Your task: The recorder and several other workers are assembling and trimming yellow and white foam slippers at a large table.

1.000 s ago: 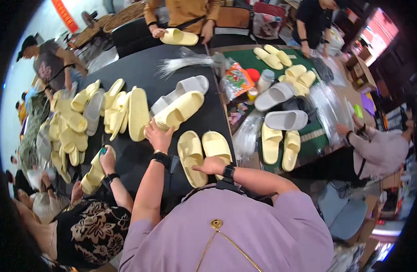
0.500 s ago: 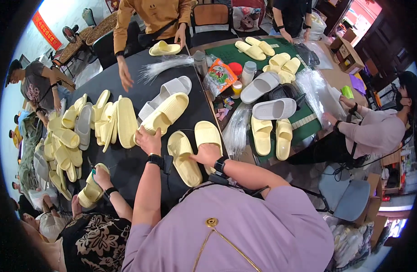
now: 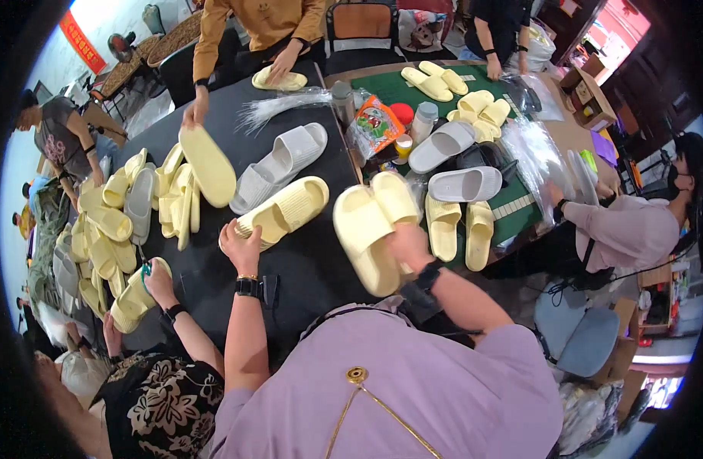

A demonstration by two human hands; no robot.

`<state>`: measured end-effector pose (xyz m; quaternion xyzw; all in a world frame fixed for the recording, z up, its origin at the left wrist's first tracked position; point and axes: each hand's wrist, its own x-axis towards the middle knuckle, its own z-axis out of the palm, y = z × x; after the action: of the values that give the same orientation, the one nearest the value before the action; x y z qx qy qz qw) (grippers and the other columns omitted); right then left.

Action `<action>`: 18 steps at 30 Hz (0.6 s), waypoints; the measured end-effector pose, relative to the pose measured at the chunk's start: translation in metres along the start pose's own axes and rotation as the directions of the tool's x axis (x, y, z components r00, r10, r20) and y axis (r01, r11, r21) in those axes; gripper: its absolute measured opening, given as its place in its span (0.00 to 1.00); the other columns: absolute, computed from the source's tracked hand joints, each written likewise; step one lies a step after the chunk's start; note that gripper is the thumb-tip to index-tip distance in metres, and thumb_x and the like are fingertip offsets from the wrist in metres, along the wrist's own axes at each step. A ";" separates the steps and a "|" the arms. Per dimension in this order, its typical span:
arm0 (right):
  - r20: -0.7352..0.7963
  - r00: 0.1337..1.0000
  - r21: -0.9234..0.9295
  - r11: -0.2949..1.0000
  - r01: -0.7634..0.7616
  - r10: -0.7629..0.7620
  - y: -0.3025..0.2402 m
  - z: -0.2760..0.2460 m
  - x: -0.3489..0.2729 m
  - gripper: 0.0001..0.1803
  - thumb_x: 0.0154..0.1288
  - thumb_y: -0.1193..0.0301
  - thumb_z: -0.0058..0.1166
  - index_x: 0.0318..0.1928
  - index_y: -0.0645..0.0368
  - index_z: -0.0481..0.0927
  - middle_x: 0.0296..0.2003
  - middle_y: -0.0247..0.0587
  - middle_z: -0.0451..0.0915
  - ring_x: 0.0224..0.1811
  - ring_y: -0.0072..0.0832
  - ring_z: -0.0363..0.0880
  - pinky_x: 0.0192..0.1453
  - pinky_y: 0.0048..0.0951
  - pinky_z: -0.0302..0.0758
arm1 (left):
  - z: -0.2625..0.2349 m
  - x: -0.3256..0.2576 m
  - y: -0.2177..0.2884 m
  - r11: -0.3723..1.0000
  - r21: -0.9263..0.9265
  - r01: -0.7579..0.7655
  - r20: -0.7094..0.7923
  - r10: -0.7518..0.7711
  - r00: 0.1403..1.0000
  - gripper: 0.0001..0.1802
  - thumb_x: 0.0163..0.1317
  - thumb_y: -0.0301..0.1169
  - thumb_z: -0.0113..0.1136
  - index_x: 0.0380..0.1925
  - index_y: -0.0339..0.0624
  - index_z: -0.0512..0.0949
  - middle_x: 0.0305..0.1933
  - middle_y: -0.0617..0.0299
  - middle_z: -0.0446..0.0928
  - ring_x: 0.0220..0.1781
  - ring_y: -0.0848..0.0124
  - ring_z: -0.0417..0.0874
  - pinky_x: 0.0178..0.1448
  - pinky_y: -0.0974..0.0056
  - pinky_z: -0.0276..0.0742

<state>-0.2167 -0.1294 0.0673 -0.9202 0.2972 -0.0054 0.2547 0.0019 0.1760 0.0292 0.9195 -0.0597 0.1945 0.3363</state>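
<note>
My right hand (image 3: 407, 246) grips a pair of pale yellow slippers (image 3: 359, 226) by their inner sides, the two side by side and blurred by motion. They are over the right edge of the black table. My left hand (image 3: 242, 246) has its fingers closed round the near end of another yellow slipper (image 3: 299, 200), which lies slanting on the tabletop. Just beyond that one rests a pair of grey slippers (image 3: 279, 168). Straps and soles hide part of my right fingers.
A co-worker's hand (image 3: 195, 111) lifts a yellow slipper (image 3: 208, 170) across the table. To my left, another person's hand (image 3: 160, 281) with a green-handled tool works at a slipper. Yellow slippers (image 3: 103, 241) pile up there. At right, a green mat (image 3: 512, 222) bears more slippers, bottles and plastic ties.
My right hand has moved the yellow pair up and to the right. My left hand has shifted slightly left with its slipper. The co-worker opposite has taken hold of a slipper.
</note>
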 end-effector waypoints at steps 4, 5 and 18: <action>-0.212 0.973 -0.082 0.991 -0.109 0.090 0.057 -0.061 0.035 0.15 0.54 0.62 0.55 0.28 0.64 0.80 0.28 0.54 0.80 0.32 0.51 0.79 0.38 0.45 0.75 | -0.014 -0.008 -0.002 0.992 -0.120 0.029 0.081 -0.019 0.997 0.31 0.39 0.38 0.70 0.47 0.38 0.75 0.53 0.48 0.69 0.58 0.52 0.67 0.64 0.53 0.61; -0.302 0.951 -0.095 0.991 -0.097 0.064 0.094 -0.068 0.057 0.16 0.54 0.61 0.55 0.28 0.64 0.80 0.28 0.56 0.79 0.32 0.51 0.79 0.39 0.45 0.75 | -0.013 -0.006 0.003 0.990 -0.141 0.025 0.102 -0.010 0.995 0.31 0.40 0.37 0.70 0.47 0.38 0.76 0.53 0.48 0.69 0.58 0.53 0.68 0.63 0.54 0.63; 0.324 0.933 0.534 0.844 -0.044 -0.155 0.046 0.001 0.076 0.14 0.68 0.58 0.46 0.42 0.56 0.74 0.33 0.35 0.79 0.25 0.19 0.77 0.21 0.18 0.68 | -0.031 -0.028 0.053 0.962 -0.263 0.074 0.171 -0.029 0.985 0.28 0.35 0.40 0.70 0.38 0.36 0.77 0.40 0.48 0.76 0.47 0.51 0.75 0.53 0.53 0.71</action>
<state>-0.1791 -0.2020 0.0339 -0.8071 0.2058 0.0708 0.5489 -0.0464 0.1546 0.0714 0.8796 -0.0891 0.0988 0.4567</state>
